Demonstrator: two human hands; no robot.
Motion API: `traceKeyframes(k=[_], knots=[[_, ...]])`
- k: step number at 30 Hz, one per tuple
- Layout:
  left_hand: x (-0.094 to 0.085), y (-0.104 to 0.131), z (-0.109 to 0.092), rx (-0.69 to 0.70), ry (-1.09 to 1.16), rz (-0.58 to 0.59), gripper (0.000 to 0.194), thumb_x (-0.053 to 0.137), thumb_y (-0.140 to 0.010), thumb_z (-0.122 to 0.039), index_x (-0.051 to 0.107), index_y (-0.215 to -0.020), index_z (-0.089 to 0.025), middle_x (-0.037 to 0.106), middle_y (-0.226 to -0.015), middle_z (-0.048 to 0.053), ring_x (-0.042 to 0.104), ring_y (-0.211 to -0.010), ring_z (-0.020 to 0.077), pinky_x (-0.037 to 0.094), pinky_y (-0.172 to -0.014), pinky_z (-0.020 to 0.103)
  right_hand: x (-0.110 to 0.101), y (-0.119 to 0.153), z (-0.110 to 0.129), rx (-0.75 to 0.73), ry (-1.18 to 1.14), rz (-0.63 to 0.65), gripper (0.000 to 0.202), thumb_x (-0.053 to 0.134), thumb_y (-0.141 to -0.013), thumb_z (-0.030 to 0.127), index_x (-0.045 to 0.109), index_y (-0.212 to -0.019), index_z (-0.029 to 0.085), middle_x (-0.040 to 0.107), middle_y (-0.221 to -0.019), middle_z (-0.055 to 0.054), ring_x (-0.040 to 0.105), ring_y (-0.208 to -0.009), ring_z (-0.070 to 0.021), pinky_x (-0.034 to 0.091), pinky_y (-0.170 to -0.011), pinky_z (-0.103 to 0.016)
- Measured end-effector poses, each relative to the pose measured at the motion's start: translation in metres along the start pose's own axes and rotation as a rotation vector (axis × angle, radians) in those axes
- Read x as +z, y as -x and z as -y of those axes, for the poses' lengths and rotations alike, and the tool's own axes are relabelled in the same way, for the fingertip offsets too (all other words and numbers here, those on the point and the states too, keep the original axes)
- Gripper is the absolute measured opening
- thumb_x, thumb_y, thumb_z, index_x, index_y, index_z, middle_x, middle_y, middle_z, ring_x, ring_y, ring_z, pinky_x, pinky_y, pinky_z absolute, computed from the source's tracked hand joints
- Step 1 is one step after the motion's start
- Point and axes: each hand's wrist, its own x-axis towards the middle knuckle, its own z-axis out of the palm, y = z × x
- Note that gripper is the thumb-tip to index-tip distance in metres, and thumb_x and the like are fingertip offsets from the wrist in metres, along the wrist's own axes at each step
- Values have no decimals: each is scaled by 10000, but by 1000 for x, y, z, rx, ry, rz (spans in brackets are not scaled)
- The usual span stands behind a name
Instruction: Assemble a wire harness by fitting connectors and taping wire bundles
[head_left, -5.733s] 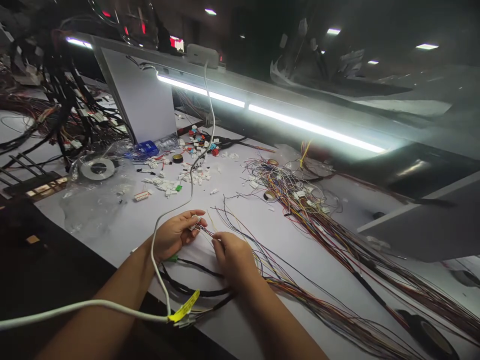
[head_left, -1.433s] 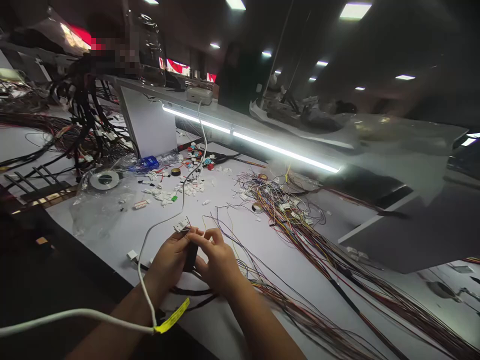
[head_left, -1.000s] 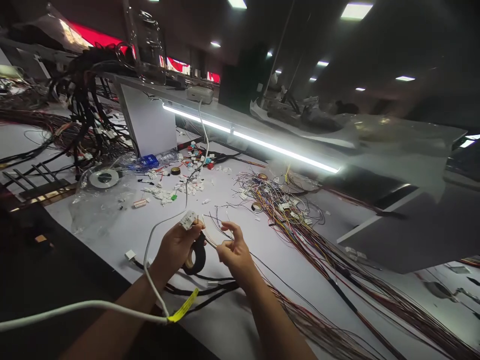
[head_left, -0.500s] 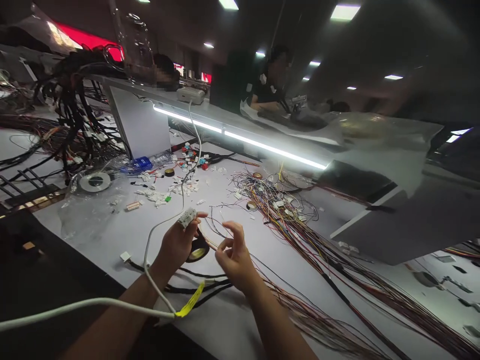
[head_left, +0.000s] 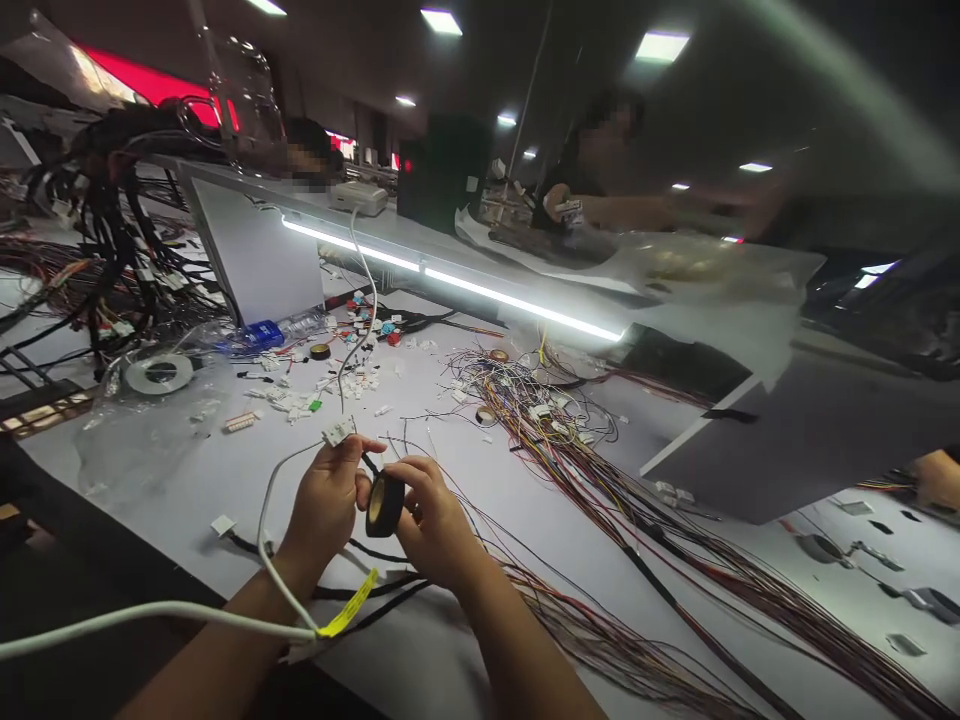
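Note:
My left hand (head_left: 319, 505) is closed around a white connector (head_left: 339, 431), which sticks up above the thumb and fingers. From the connector a short dark wire bundle (head_left: 369, 462) runs toward the other hand. My right hand (head_left: 439, 525) grips a roll of black tape (head_left: 385, 503) at its edge, close to that bundle. How far the tape is stuck to the wires is hidden by the fingers. A white cable (head_left: 180, 608) with a yellow tag (head_left: 352, 602) crosses in front of the left forearm. Black-sleeved wires (head_left: 397, 585) lie beneath the hands.
Loose wires (head_left: 600, 500) stretch diagonally across the right side of the table. Small white connectors (head_left: 296, 400) lie scattered beyond my hands. At left sits a plastic bag (head_left: 142, 450) with a white reel (head_left: 159, 373). A lit tube (head_left: 517, 298) hangs under the shelf. Another person's hand (head_left: 939, 480) shows at far right.
My right hand has moved left and taken hold of the tape roll, which was hanging by my left hand. The roll now stands more upright. The view has shifted slightly.

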Motion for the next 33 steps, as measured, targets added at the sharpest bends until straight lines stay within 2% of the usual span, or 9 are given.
traceKeyframes(k=[5, 11, 17, 19, 21, 23, 25, 30, 33], knots=[[-2, -1, 6, -89, 184, -7, 294, 649, -807, -475, 614, -855, -187, 659, -691, -24, 424, -377, 39, 357, -376, 168, 3, -3, 3, 99, -6, -38, 282, 493, -799, 125, 503, -1052, 249, 595, -969, -7, 588, -767, -124, 490, -689, -254], [0, 10, 24, -323, 257, 172, 266, 752, -722, -403, 701, -809, -157, 705, -814, 46, 646, -789, 173, 536, -741, 280, 12, 4, -12, 279, -156, -268, 187, 493, -832, 230, 453, -1015, 239, 578, -755, 31, 566, -596, -120, 467, -573, -248], [-3, 9, 25, -79, 142, 239, 259, 673, -790, -448, 720, -850, -200, 724, -994, 81, 606, -1063, 239, 450, -969, 385, -5, -3, -20, 771, -583, -274, 392, 514, -772, 316, 322, -1107, 248, 551, -986, -25, 518, -361, -63, 284, -298, -174], [-7, 4, 21, 48, -94, 258, 260, 651, -805, -453, 722, -848, -207, 733, -891, 65, 636, -953, 234, 469, -900, 349, -11, 0, -15, 695, -485, -186, 490, 552, -720, 252, 362, -1171, 261, 487, -1163, -69, 556, -430, -51, 360, -343, -187], [-11, -1, 16, 121, -299, 242, 254, 653, -799, -457, 719, -831, -214, 717, -787, 34, 637, -816, 214, 482, -782, 307, -12, 3, -8, 446, -273, -89, 528, 560, -693, 176, 449, -1197, 284, 431, -1274, -73, 587, -566, -53, 481, -501, -229], [-13, -4, 15, 112, -376, 220, 258, 660, -789, -466, 705, -782, -212, 691, -713, 9, 612, -713, 188, 464, -675, 272, -8, 6, -3, 185, -45, 13, 481, 562, -694, 128, 557, -1140, 308, 445, -1304, -46, 583, -686, -75, 515, -702, -289], [-11, -3, 17, 58, -319, 203, 268, 650, -800, -469, 696, -785, -205, 687, -708, 2, 576, -630, 156, 433, -596, 253, -5, 8, -3, 96, 18, 7, 360, 540, -737, 135, 610, -1053, 293, 524, -1226, -38, 578, -727, -99, 502, -764, -313], [3, 4, 27, -16, 122, 209, 293, 638, -814, -478, 675, -872, -193, 741, -901, 74, 652, -839, 200, 478, -790, 323, -18, 9, -20, 734, -456, -224, 350, 473, -815, 285, 437, -1152, 196, 570, -988, -69, 533, -454, -82, 383, -381, -212], [11, 3, 18, 18, 100, 283, 310, 602, -832, -508, 637, -846, -201, 738, -884, 71, 670, -811, 207, 485, -835, 370, -29, 10, -19, 745, -483, -148, 612, 559, -723, 237, 326, -1289, 261, 482, -1201, -99, 576, -492, -75, 398, -383, -206]])
